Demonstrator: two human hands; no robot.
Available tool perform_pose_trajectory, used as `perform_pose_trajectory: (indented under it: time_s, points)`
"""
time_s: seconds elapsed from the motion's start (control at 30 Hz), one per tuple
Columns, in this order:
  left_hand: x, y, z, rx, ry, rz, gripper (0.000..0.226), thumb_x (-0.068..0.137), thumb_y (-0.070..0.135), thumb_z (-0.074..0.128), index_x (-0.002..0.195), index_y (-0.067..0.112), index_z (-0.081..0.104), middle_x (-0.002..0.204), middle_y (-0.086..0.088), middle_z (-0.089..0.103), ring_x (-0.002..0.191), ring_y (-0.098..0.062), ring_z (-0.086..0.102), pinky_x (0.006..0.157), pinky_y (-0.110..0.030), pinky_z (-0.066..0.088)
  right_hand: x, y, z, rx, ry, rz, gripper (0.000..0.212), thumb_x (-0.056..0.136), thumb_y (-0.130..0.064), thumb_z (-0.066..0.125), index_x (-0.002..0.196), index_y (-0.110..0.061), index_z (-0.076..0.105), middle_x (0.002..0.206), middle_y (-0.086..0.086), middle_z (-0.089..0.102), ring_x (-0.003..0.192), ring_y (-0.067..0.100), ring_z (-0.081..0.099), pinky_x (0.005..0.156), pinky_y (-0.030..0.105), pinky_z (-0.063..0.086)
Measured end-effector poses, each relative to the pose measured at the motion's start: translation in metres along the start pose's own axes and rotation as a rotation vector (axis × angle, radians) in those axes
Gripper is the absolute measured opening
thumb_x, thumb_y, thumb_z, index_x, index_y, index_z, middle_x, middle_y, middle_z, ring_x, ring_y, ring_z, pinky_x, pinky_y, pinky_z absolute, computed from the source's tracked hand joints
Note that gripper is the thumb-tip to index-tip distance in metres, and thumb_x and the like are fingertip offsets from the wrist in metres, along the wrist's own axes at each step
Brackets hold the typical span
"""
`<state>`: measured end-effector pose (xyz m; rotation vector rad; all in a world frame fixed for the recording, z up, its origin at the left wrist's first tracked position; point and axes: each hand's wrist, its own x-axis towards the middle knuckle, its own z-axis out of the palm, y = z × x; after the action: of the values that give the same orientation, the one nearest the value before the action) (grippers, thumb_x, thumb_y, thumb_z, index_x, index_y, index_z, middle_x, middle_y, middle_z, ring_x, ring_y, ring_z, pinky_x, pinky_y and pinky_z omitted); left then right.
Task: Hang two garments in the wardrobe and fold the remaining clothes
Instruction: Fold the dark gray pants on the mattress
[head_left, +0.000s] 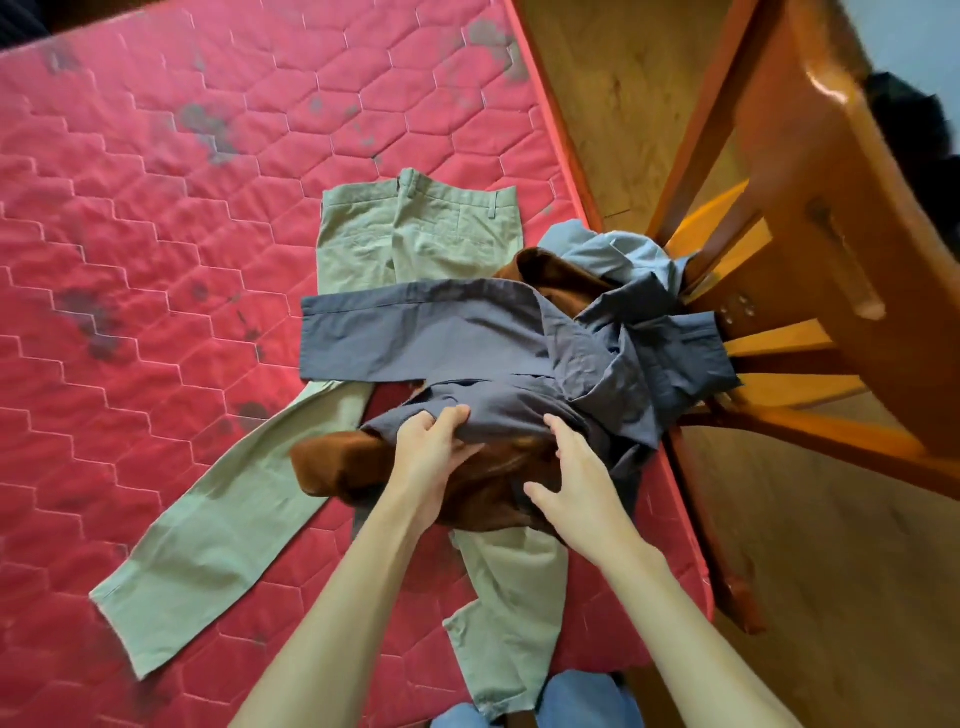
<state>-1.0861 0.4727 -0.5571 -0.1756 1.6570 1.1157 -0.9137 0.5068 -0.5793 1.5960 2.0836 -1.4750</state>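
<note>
Grey trousers (467, 338) sit mid-frame on the red mattress (156, 208). Left hand (434, 447) pinches their edge, probably to peel them off the brown garment (337, 467). Right hand (576, 483) is spread, fingertips touching the cloth, looks like steadying.

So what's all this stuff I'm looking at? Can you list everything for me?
mattress: one, red, quilted and stained, fills the left of the view
green trousers: one pair, pale green, spread flat on the mattress
grey trousers: one pair, dark grey-blue, heaped across the green trousers
brown garment: one, rust brown, under the grey trousers
light blue garment: one, pale blue, crumpled at the mattress edge by the chair
wooden chair: one, orange-brown, right of the mattress
floor: brown, right side
jeans: blue, on the person's legs, bottom edge
left hand: grips the grey trousers' edge
right hand: fingers straight, on the pile
</note>
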Motion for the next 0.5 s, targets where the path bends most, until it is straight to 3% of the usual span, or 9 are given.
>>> perform_pose_trajectory:
  time_s: [0.1, 0.17, 0.23, 0.27, 0.37, 0.43, 0.5]
  points:
    - [-0.061, 0.031, -0.002, -0.032, -0.082, 0.052, 0.008, 0.097, 0.009, 0.058, 0.089, 0.008, 0.061, 0.088, -0.007, 0.072, 0.073, -0.011, 0.070, 0.057, -0.026, 0.055, -0.020, -0.029, -0.011, -0.117, 0.082, -0.054, 0.093, 0.085, -0.027, 0.075, 0.157, -0.018, 0.017, 0.161, 0.004, 0.025, 0.146, 0.026, 0.024, 0.120, 0.043, 0.026]
    - [-0.101, 0.054, -0.008, -0.105, -0.105, 0.100, 0.012, 0.096, 0.008, 0.058, 0.085, 0.013, 0.055, 0.078, -0.003, 0.068, 0.060, -0.009, 0.063, 0.045, -0.020, 0.042, -0.033, -0.048, -0.016, -0.180, 0.224, -0.095, 0.084, 0.084, -0.027, 0.077, 0.153, -0.013, 0.031, 0.156, 0.012, 0.033, 0.145, 0.031, 0.027, 0.119, 0.047, 0.028]
    - [-0.139, 0.080, -0.022, -0.192, -0.150, 0.175, 0.003, 0.095, 0.007, 0.058, 0.095, 0.010, 0.059, 0.081, -0.004, 0.068, 0.062, -0.012, 0.062, 0.049, -0.021, 0.040, -0.044, -0.061, -0.024, -0.206, 0.380, -0.113, 0.064, 0.085, -0.024, 0.076, 0.141, -0.009, 0.049, 0.147, 0.016, 0.045, 0.139, 0.036, 0.037, 0.114, 0.049, 0.032]
    - [-0.156, 0.093, -0.031, -0.218, -0.160, 0.222, 0.010, 0.094, 0.008, 0.058, 0.103, 0.007, 0.062, 0.087, -0.007, 0.070, 0.069, -0.016, 0.063, 0.055, -0.025, 0.043, -0.049, -0.067, -0.029, -0.208, 0.427, -0.123, 0.053, 0.085, -0.021, 0.074, 0.133, -0.008, 0.057, 0.141, 0.016, 0.051, 0.134, 0.037, 0.043, 0.111, 0.049, 0.034]
    - [-0.198, 0.132, -0.061, -0.229, -0.138, 0.375, 0.016, 0.099, 0.016, 0.054, 0.101, 0.005, 0.066, 0.082, -0.007, 0.073, 0.069, -0.014, 0.069, 0.056, -0.026, 0.056, -0.066, -0.090, -0.046, -0.103, 0.401, -0.133, 0.022, 0.092, -0.012, 0.063, 0.113, -0.011, 0.069, 0.112, 0.014, 0.069, 0.109, 0.036, 0.061, 0.089, 0.042, 0.047]
    - [-0.215, 0.150, -0.077, -0.205, -0.142, 0.441, 0.026, 0.102, 0.031, 0.048, 0.101, 0.011, 0.066, 0.083, -0.005, 0.072, 0.070, -0.014, 0.069, 0.057, -0.028, 0.057, -0.082, -0.115, -0.055, -0.015, 0.353, -0.129, 0.019, 0.099, -0.020, 0.055, 0.106, -0.015, 0.072, 0.097, 0.013, 0.072, 0.094, 0.036, 0.065, 0.070, 0.037, 0.046]
    - [-0.228, 0.155, -0.086, -0.105, -0.147, 0.474, 0.035, 0.102, 0.040, 0.045, 0.108, 0.012, 0.066, 0.095, -0.006, 0.072, 0.082, -0.017, 0.068, 0.059, -0.029, 0.058, -0.097, -0.145, -0.063, 0.054, 0.357, -0.182, 0.023, 0.101, -0.024, 0.053, 0.099, -0.014, 0.073, 0.090, 0.011, 0.073, 0.090, 0.035, 0.065, 0.068, 0.036, 0.044]
